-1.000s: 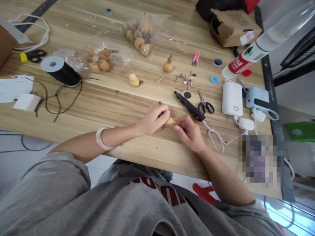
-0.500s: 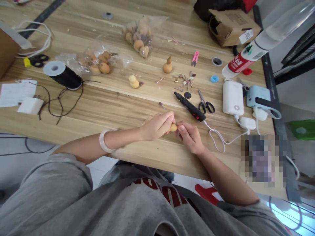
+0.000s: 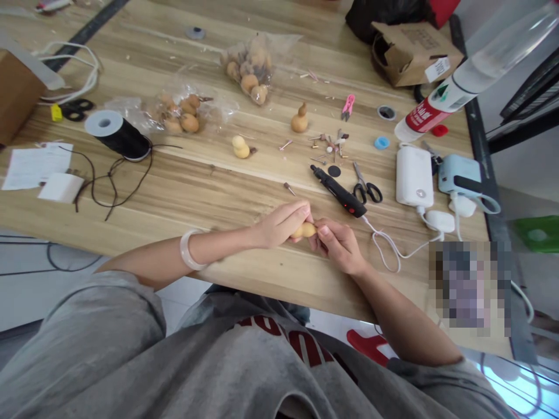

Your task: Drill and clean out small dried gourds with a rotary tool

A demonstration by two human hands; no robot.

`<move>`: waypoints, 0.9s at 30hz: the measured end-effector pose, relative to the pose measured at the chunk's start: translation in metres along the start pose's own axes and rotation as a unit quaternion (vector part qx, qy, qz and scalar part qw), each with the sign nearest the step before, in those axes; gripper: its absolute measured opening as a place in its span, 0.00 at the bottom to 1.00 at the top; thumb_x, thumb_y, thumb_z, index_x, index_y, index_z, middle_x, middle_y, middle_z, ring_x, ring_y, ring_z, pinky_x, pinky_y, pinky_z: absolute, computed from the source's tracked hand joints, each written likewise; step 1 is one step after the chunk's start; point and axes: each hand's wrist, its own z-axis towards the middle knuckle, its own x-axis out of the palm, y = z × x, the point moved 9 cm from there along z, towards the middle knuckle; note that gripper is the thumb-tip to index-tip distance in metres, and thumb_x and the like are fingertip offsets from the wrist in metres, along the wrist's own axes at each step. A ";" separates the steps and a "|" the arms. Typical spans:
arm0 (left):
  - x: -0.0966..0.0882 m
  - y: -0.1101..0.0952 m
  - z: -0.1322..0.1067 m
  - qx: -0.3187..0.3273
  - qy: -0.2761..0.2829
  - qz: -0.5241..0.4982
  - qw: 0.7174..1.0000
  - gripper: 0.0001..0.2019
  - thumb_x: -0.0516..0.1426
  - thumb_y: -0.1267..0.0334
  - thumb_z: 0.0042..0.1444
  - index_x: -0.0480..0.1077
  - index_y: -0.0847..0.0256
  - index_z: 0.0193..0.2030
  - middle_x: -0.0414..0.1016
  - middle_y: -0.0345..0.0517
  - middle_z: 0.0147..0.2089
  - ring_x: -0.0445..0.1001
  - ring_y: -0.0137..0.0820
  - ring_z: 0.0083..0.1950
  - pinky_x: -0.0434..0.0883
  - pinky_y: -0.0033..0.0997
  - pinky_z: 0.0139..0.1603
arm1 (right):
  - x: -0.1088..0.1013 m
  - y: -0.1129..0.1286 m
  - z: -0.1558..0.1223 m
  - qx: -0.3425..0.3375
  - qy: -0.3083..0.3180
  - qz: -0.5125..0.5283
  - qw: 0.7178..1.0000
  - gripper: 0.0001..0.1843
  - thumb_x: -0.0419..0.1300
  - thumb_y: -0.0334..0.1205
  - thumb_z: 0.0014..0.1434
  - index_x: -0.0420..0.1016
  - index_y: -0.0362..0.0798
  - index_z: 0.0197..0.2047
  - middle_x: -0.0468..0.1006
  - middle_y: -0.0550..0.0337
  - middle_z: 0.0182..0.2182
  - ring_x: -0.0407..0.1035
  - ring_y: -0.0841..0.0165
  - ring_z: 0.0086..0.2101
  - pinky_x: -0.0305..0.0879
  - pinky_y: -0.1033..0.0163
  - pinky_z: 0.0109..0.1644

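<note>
A small pale gourd (image 3: pixel 304 230) lies on its side between my two hands, just above the near part of the table. My left hand (image 3: pixel 283 223) is closed around its wider left end. At the gourd's right end, my right hand (image 3: pixel 338 244) pinches the narrow tip between thumb and fingers. Whether the right fingers also hold a small tool is too hidden to tell. Beyond my hands rests a black rotary tool (image 3: pixel 338 191) with a white cable. A small grinding bit (image 3: pixel 289 188) lies close past my left fingers.
Black-handled scissors (image 3: pixel 365 187), scattered bits (image 3: pixel 334 142), a brown gourd (image 3: pixel 299 119) and a yellow gourd (image 3: pixel 240 147) sit further back. Bagged gourds (image 3: pixel 251 70) and a spool of black cord (image 3: pixel 117 135) are to the left. A tall bottle (image 3: pixel 425 116) and white power bank (image 3: pixel 414 174) stand right.
More of the gourd shows between my hands now, as my left fingers have shifted slightly along it. My right hand stays at its tip. The view has moved a little.
</note>
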 end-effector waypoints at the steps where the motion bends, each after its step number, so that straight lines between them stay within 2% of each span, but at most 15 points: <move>1: -0.001 -0.001 0.001 0.001 0.001 0.008 1.000 0.16 0.41 0.55 0.69 0.59 0.59 0.32 0.61 0.34 0.18 0.57 0.23 0.20 0.58 0.25 0.23 | -0.001 0.001 0.000 -0.004 -0.009 -0.012 1.000 0.27 0.45 0.50 0.72 0.66 0.47 0.24 0.63 0.66 0.16 0.58 0.74 0.19 0.58 0.65 0.28; 4: -0.004 -0.010 0.001 0.047 0.003 0.120 0.992 0.15 0.45 0.54 0.67 0.61 0.60 0.33 0.67 0.36 0.22 0.63 0.24 0.23 0.61 0.26 0.27 | -0.009 0.002 -0.001 -0.004 -0.063 -0.081 0.995 0.26 0.46 0.52 0.71 0.64 0.48 0.24 0.65 0.64 0.18 0.59 0.74 0.20 0.57 0.66 0.26; 6: -0.004 -0.018 -0.001 0.101 -0.004 0.257 0.961 0.13 0.53 0.52 0.62 0.63 0.60 0.38 0.72 0.40 0.29 0.69 0.26 0.28 0.64 0.27 0.30 | -0.014 0.003 -0.003 -0.007 -0.099 -0.136 0.986 0.24 0.47 0.52 0.70 0.64 0.48 0.26 0.67 0.63 0.19 0.59 0.74 0.20 0.55 0.67 0.24; 8: -0.002 -0.021 -0.004 0.136 -0.021 0.400 0.906 0.15 0.58 0.52 0.57 0.65 0.62 0.42 0.75 0.44 0.35 0.73 0.30 0.34 0.66 0.28 0.33 | -0.016 0.004 -0.004 -0.018 -0.119 -0.183 0.976 0.22 0.47 0.50 0.70 0.65 0.48 0.28 0.67 0.63 0.20 0.59 0.74 0.19 0.54 0.67 0.24; 11: 0.006 -0.015 -0.005 0.139 -0.024 0.572 0.808 0.11 0.55 0.57 0.60 0.68 0.64 0.40 0.77 0.49 0.36 0.76 0.34 0.36 0.66 0.30 0.31 | -0.014 0.006 -0.006 -0.032 -0.126 -0.224 0.966 0.20 0.48 0.45 0.70 0.62 0.48 0.26 0.65 0.64 0.18 0.57 0.75 0.19 0.52 0.68 0.23; 13: 0.011 -0.011 -0.004 0.133 -0.014 0.632 0.764 0.11 0.52 0.58 0.63 0.69 0.64 0.39 0.76 0.49 0.35 0.76 0.35 0.34 0.64 0.30 0.28 | -0.012 0.007 -0.007 -0.035 -0.127 -0.241 0.962 0.20 0.47 0.44 0.70 0.58 0.49 0.25 0.63 0.65 0.17 0.55 0.75 0.18 0.50 0.67 0.23; 14: 0.013 -0.010 -0.004 0.130 -0.014 0.644 0.753 0.11 0.51 0.58 0.64 0.69 0.64 0.40 0.76 0.49 0.34 0.76 0.35 0.33 0.64 0.30 0.26 | -0.012 0.006 -0.007 -0.034 -0.127 -0.251 0.959 0.20 0.47 0.45 0.70 0.58 0.49 0.25 0.62 0.66 0.17 0.54 0.75 0.17 0.50 0.67 0.23; 16: 0.014 -0.011 -0.003 0.127 -0.022 0.650 0.749 0.11 0.51 0.59 0.63 0.70 0.64 0.41 0.76 0.49 0.34 0.76 0.36 0.33 0.63 0.30 0.25 | -0.011 0.005 -0.008 -0.026 -0.123 -0.271 0.954 0.21 0.47 0.47 0.70 0.59 0.49 0.26 0.62 0.65 0.17 0.53 0.74 0.17 0.49 0.67 0.23; 20: 0.014 -0.012 -0.002 0.112 -0.037 0.641 0.759 0.12 0.51 0.58 0.63 0.71 0.63 0.41 0.78 0.49 0.34 0.76 0.36 0.31 0.61 0.30 0.24 | -0.008 -0.001 -0.008 -0.007 -0.108 -0.286 0.952 0.23 0.44 0.49 0.71 0.63 0.49 0.26 0.64 0.63 0.17 0.56 0.72 0.18 0.49 0.66 0.24; 24: 0.012 -0.008 -0.001 0.083 -0.029 0.606 0.791 0.12 0.53 0.57 0.61 0.72 0.62 0.39 0.79 0.47 0.31 0.77 0.36 0.30 0.61 0.30 0.24 | -0.006 0.000 -0.007 -0.010 -0.104 -0.233 0.967 0.24 0.42 0.50 0.72 0.62 0.50 0.27 0.66 0.62 0.17 0.58 0.71 0.18 0.50 0.65 0.25; 27: 0.015 -0.007 0.001 0.084 -0.007 0.569 0.818 0.08 0.55 0.60 0.57 0.72 0.62 0.37 0.80 0.45 0.31 0.77 0.36 0.32 0.63 0.30 0.26 | -0.006 0.004 -0.006 -0.022 -0.103 -0.182 0.978 0.25 0.40 0.51 0.72 0.58 0.50 0.25 0.64 0.63 0.17 0.56 0.72 0.17 0.50 0.65 0.24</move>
